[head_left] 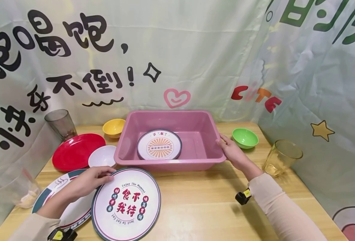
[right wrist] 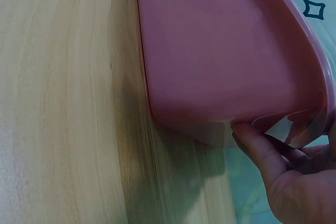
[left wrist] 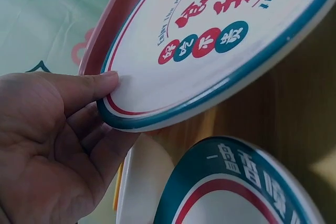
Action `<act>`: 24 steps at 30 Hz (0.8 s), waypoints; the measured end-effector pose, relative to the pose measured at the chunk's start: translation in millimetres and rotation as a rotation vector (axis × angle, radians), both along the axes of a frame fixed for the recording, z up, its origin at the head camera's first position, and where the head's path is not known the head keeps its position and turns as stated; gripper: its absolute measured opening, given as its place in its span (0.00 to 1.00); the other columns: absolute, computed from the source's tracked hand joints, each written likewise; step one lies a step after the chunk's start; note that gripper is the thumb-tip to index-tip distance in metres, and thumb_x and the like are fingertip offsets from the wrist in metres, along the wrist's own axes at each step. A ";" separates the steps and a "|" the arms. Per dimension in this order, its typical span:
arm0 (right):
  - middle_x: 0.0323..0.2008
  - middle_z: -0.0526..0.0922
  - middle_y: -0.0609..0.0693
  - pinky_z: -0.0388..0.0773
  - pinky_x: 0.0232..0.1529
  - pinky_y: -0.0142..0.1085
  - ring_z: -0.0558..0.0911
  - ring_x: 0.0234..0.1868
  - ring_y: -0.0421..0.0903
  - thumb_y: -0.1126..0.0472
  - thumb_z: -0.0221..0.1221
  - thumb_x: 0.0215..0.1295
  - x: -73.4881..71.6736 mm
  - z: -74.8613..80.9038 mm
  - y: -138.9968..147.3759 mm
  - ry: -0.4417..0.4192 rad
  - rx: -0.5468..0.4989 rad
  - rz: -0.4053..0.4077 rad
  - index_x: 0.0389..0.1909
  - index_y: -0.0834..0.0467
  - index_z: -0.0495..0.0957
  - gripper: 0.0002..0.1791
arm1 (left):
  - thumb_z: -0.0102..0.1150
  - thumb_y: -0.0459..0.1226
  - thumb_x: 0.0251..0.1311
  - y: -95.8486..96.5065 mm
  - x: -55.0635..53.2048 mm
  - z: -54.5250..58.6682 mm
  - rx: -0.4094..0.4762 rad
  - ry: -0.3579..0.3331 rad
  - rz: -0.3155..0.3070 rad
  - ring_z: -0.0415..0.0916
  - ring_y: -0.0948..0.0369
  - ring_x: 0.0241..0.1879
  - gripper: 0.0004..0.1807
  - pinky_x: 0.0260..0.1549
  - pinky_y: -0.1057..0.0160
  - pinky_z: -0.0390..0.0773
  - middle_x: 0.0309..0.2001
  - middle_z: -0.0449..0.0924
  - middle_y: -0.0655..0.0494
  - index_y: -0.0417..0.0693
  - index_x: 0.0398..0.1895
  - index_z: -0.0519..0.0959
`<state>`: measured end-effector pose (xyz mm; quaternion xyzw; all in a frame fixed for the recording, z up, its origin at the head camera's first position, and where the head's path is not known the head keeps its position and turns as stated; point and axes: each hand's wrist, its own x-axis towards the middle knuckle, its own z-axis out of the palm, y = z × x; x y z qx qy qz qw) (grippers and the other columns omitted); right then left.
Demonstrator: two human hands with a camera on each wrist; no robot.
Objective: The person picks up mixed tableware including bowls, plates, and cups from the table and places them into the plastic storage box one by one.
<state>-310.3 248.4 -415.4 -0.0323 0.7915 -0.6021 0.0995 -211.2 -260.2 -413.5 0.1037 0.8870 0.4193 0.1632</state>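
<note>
My left hand [head_left: 88, 182] pinches the edge of a round white plate [head_left: 127, 201] with a teal rim and red lettering, thumb on top and fingers beneath. In the left wrist view, the plate [left wrist: 210, 85] is tilted and held above a larger teal-rimmed plate [left wrist: 176, 208]. That larger plate [head_left: 78, 214] lies partly under my left forearm. On the right, my right hand [head_left: 233, 152] grips the side rim of a pink basin [head_left: 195, 162], also seen in the right wrist view. Inside the basin, towards its left, lies a white plate [head_left: 159, 145] with an orange sunburst.
Left of the basin are a red plate [head_left: 75, 152], a white bowl [head_left: 102, 155], a yellow bowl [head_left: 114, 128], a grey glass [head_left: 61, 124] and a clear cup [head_left: 12, 184]. A green bowl [head_left: 245, 138] and amber glass [head_left: 281, 157] stand at right. Printed cloth hangs behind.
</note>
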 end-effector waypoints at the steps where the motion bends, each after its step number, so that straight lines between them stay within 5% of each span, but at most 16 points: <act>1: 0.64 0.66 0.72 0.81 0.41 0.37 0.78 0.53 0.54 0.51 0.43 0.79 0.2 0.0 -0.1 0.000 -0.002 0.000 0.78 0.57 0.43 0.34 | 0.62 0.44 0.64 -0.5 0.6 0.7 0.003 -0.001 -0.001 0.75 0.54 0.38 0.21 0.34 0.64 0.80 0.38 0.80 0.53 0.44 0.56 0.77; 24: 0.64 0.67 0.72 0.81 0.42 0.37 0.78 0.54 0.55 0.52 0.45 0.78 0.1 -1.2 1.4 0.021 -0.017 0.024 0.78 0.57 0.44 0.34 | 0.60 0.44 0.65 -9.7 8.2 16.8 0.118 -0.013 -0.043 0.78 0.52 0.36 0.22 0.34 0.63 0.81 0.39 0.81 0.48 0.40 0.57 0.76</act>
